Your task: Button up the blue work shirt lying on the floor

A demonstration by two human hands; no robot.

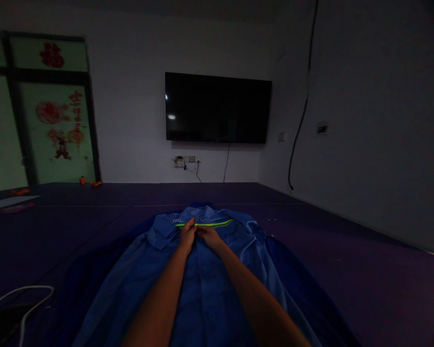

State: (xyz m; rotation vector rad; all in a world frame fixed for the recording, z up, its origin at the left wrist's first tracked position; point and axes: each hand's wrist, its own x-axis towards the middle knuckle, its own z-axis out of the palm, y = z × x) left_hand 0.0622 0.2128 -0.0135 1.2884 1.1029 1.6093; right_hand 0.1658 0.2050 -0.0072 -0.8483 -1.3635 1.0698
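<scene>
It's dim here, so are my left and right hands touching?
Cannot tell: in the head view, the left hand and right hand come close over the blue shirt, but neither contact nor gap shows plainly.

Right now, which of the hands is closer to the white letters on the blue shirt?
The left. The left hand is just right of the white letters in the picture; the right hand is farther right, by the blue shirt's middle.

Shirt [202, 289] lies on floor [369, 289]. Television [219, 108] on wall [130, 111] beyond shirt. Door [58, 120] beyond shirt, to its left. Cable [39, 287] left of shirt's near end.
</scene>
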